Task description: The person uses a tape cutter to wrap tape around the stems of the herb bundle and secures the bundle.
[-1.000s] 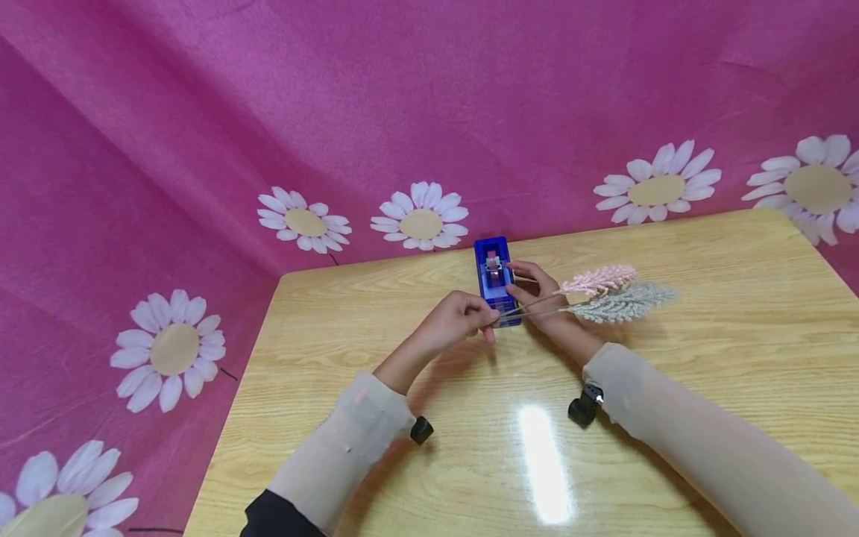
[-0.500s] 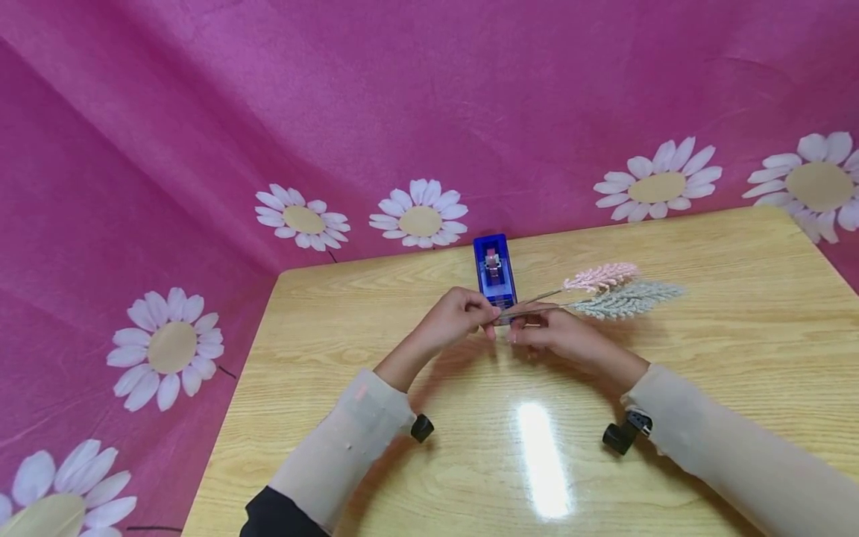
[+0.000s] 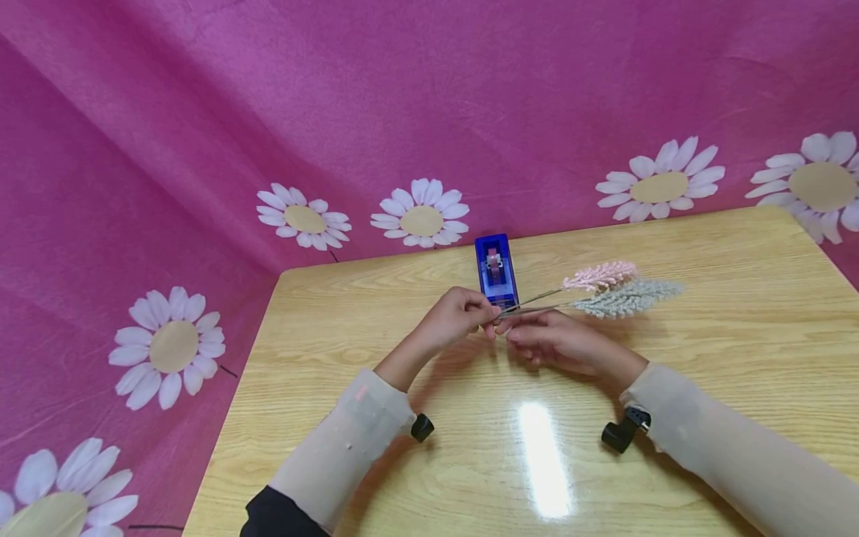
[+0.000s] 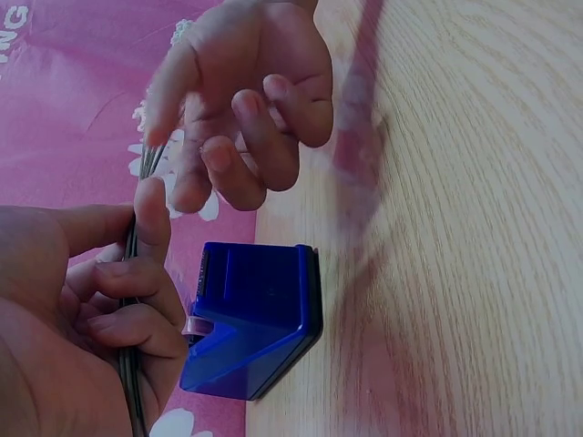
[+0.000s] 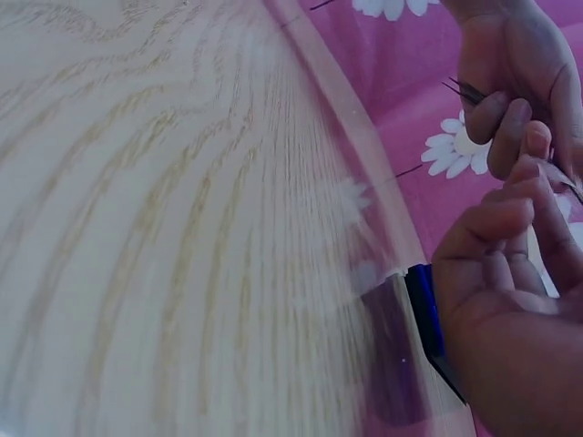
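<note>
My left hand (image 3: 463,312) pinches a thin bundle of stems (image 4: 131,364), its thumb and fingers curled round them. The stems run right to two artificial flower sprays, one pink (image 3: 600,277) and one grey-green (image 3: 627,299). My right hand (image 3: 557,339) is close beside the left, palm side toward the left wrist camera, with fingers loosely bent and thumb apart from the index finger. Its blurred thumb overlaps the stems there. A pale sliver (image 5: 557,175) shows between the two hands' fingertips in the right wrist view. Behind them stands a blue tape dispenser (image 3: 495,270).
The wooden table (image 3: 705,358) meets a pink cloth (image 3: 523,112) printed with white daisies along its back and left. The tape dispenser sits by the back edge, close to both hands. A bright light reflection lies on the tabletop in front.
My right hand has come from the dispenser's right side toward me and left, to the stems beside the left hand. The left hand keeps its hold, almost unmoved.
</note>
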The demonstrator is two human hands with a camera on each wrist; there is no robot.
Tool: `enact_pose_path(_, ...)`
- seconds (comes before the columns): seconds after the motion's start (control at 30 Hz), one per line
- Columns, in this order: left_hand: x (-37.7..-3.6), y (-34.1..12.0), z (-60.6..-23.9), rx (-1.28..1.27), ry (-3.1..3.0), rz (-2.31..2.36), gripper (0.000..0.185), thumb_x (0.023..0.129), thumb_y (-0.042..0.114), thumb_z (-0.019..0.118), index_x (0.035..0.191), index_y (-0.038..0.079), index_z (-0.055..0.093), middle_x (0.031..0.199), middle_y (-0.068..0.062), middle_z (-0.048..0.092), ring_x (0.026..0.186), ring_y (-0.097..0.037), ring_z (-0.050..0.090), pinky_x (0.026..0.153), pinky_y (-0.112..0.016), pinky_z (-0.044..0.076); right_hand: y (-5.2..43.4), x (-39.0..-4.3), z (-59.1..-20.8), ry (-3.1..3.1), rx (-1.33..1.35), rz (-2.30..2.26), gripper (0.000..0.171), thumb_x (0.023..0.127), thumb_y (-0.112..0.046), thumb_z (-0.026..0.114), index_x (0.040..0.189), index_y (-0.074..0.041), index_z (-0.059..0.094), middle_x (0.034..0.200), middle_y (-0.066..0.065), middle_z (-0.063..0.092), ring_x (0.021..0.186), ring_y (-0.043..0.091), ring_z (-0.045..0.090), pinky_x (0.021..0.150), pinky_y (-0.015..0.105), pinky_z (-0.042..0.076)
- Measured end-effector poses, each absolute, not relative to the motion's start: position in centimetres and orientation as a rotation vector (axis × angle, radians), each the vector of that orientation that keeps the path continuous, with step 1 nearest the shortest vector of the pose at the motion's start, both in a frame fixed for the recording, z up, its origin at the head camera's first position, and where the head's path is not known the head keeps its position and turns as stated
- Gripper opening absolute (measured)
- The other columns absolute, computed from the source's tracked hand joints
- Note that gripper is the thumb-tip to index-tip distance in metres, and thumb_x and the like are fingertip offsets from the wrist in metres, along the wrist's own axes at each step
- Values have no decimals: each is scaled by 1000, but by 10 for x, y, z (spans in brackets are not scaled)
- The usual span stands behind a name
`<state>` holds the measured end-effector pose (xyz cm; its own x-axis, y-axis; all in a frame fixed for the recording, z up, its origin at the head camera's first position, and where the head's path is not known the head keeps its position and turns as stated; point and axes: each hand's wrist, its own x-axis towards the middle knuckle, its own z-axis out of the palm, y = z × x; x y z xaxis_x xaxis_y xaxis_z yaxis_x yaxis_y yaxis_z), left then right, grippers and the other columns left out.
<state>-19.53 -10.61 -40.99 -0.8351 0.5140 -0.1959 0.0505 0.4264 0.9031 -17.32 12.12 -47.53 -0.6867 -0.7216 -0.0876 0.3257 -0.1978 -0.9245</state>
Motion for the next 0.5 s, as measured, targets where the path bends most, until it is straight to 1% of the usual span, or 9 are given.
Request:
enact_pose_path(0.1, -195, -106, -410, 487, 2231, 1395, 30, 105, 16, 61, 88, -4, 74, 77, -19, 72, 56, -9, 33, 54, -25, 29, 119, -175, -476, 1456, -426, -1931, 17, 106, -15, 59, 117, -6, 68, 88, 3, 63, 73, 10, 53, 64, 23, 46)
enact_pose_path(0.17, -195, -106, -409, 486, 2220, 1398, 29, 105, 16, 61, 88, -4, 73, 77, -19, 72, 58, -9, 35, 56, -25, 31, 117, -177, -477, 1545, -408, -1935, 17, 104, -15, 62, 116, -6, 71, 90, 6, 67, 74, 10, 56, 64, 23, 48)
enact_pose_path(0.23, -195, -106, -410, 485, 2210, 1398, 29, 105, 15, 61, 89, -6, 73, 76, -17, 72, 60, -9, 39, 58, -24, 33, 115, -180, -479, 1636, -393, -1953, 19, 103, -12, 64, 117, -3, 72, 93, 9, 70, 75, 11, 59, 64, 24, 51)
enact_pose_path(0.33, -196, -106, -410, 490, 2188, 1397, 29, 105, 12, 60, 93, -12, 71, 73, -13, 72, 63, -9, 44, 59, -24, 35, 110, -184, -480, 1737, -367, -2019, 20, 101, -4, 63, 118, -3, 72, 99, 6, 74, 77, 12, 62, 68, 25, 54)
enact_pose_path(0.37, -196, -106, -410, 493, 2181, 1397, 29, 105, 11, 60, 95, -14, 70, 72, -13, 72, 64, -9, 44, 59, -24, 35, 108, -185, -480, 1754, -341, -2051, 19, 100, -1, 63, 116, -3, 73, 98, 3, 74, 78, 11, 63, 69, 25, 55)
enact_pose_path(0.43, -196, -106, -410, 497, 2165, 1400, 29, 105, 10, 60, 98, -17, 69, 73, -16, 71, 66, -10, 48, 60, -24, 38, 105, -186, -479, 1779, -305, -2106, 21, 99, 3, 60, 114, -4, 73, 101, -1, 75, 80, 11, 65, 72, 25, 56)
enact_pose_path(0.5, -196, -106, -411, 499, 2157, 1399, 29, 105, 9, 59, 99, -17, 68, 78, -24, 71, 69, -12, 50, 63, -26, 40, 101, -187, -478, 1786, -285, -2156, 23, 98, 6, 59, 111, -6, 74, 99, -3, 75, 80, 10, 65, 73, 24, 56)
